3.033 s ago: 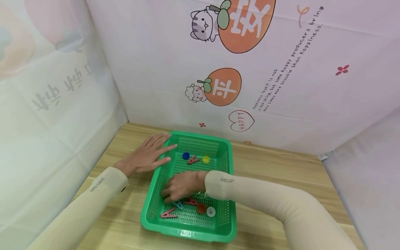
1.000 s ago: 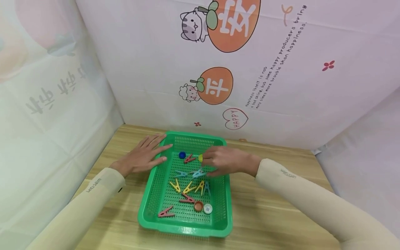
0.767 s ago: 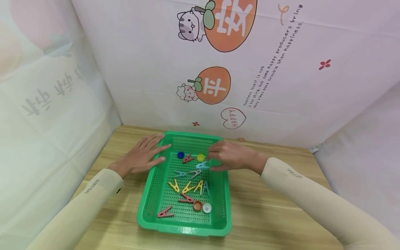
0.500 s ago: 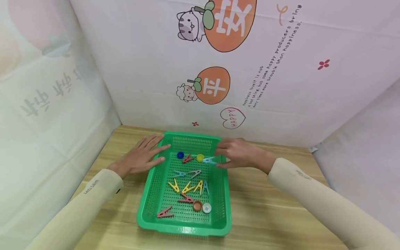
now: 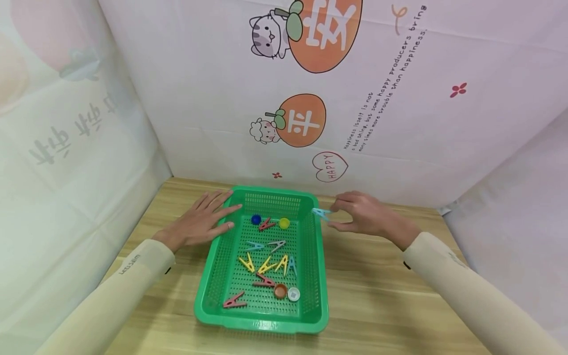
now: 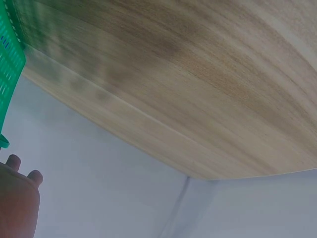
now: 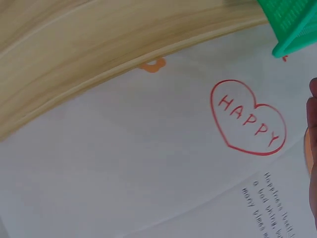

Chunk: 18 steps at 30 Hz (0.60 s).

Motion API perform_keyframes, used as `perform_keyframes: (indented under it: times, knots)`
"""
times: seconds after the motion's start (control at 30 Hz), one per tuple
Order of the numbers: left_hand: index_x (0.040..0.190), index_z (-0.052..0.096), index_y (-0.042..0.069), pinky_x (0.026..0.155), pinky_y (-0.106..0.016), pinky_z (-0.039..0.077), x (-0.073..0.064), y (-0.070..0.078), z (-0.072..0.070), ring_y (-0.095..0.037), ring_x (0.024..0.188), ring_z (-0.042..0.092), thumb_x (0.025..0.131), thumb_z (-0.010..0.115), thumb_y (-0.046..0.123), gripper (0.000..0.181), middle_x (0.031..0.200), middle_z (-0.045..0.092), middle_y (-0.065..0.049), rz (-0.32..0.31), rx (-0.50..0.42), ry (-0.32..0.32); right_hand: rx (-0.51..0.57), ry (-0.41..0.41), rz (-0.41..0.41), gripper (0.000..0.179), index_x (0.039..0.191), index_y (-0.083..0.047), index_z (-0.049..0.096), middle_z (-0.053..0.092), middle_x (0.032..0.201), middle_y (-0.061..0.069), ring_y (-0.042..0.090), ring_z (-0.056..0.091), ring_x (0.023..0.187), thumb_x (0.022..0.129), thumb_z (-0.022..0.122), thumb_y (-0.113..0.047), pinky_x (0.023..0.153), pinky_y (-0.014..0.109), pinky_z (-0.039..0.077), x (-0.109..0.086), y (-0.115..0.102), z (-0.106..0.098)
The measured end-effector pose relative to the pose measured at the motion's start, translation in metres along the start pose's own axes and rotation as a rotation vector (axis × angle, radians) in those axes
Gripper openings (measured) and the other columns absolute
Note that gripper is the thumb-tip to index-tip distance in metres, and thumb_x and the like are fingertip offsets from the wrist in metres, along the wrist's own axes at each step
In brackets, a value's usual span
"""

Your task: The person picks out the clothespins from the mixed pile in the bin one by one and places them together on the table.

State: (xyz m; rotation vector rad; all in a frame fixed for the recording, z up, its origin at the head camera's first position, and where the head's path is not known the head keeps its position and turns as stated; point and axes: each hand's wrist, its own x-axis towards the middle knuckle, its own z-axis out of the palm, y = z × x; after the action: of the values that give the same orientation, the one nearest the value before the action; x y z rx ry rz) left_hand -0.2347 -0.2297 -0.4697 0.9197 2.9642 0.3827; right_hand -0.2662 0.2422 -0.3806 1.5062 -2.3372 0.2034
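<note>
In the head view my right hand (image 5: pixel 366 215) pinches a light blue clothespin (image 5: pixel 321 213) at the right rim of a green plastic basket (image 5: pixel 261 325). My left hand (image 5: pixel 199 220) lies with straight, spread fingers over the basket's left rim. Inside the basket lie several clothespins, among them a yellow clothespin (image 5: pixel 247 264), a grey clothespin (image 5: pixel 277 245) and a pink clothespin (image 5: pixel 234 300). Bottle caps lie there too: a blue cap (image 5: pixel 256 220), a yellow cap (image 5: pixel 284 223), an orange-brown cap (image 5: pixel 280 291) and a white cap (image 5: pixel 294 294). Both wrist views catch only part of each hand.
The basket stands on a wooden table (image 5: pixel 377 291). A printed white cloth (image 5: pixel 222 123) hangs behind the table's far edge, and pale cloth walls rise at the left and right. Bare wood shows to the right of the basket.
My right hand reached into the basket, took up the light blue clothespin and carried it right, past the yellow cap to the rim. My left hand keeps its place at the left rim.
</note>
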Motion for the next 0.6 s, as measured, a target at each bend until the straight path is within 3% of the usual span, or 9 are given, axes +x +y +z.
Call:
perform_keyframes:
  times: [0.13,0.3,0.6]
  knots:
    - [0.171,0.038,0.028,0.137,-0.067,0.003,0.0,0.0,0.001,-0.042,0.17,0.012,0.113,0.048,0.052,0.064,0.185,0.01,-0.012,-0.001,0.0,-0.002,-0.006,0.006,0.063,0.033,0.098,-0.005,0.081,0.081,0.099,0.007,0.031,0.08,0.098,0.081,0.096,-0.03,0.087,0.049,0.067,-0.017,0.006,0.001]
    - [0.172,0.037,0.029,0.137,-0.067,0.003,0.0,-0.001,0.002,-0.042,0.17,0.011,0.113,0.048,0.053,0.064,0.185,0.009,-0.011,0.001,0.001,-0.001,0.013,-0.009,0.148,0.029,0.098,-0.008,0.081,0.08,0.096,0.004,0.024,0.078,0.089,0.085,0.094,-0.03,0.08,0.045,0.067,-0.036,0.008,0.002]
    - [0.171,0.038,0.029,0.137,-0.067,0.004,0.0,-0.001,0.002,-0.043,0.169,0.013,0.113,0.048,0.052,0.064,0.185,0.01,-0.011,-0.001,0.001,0.007,-0.014,-0.061,0.387,0.029,0.098,-0.009,0.081,0.081,0.097,0.004,0.022,0.077,0.088,0.084,0.095,-0.031,0.076,0.044,0.066,-0.07,0.007,0.01]
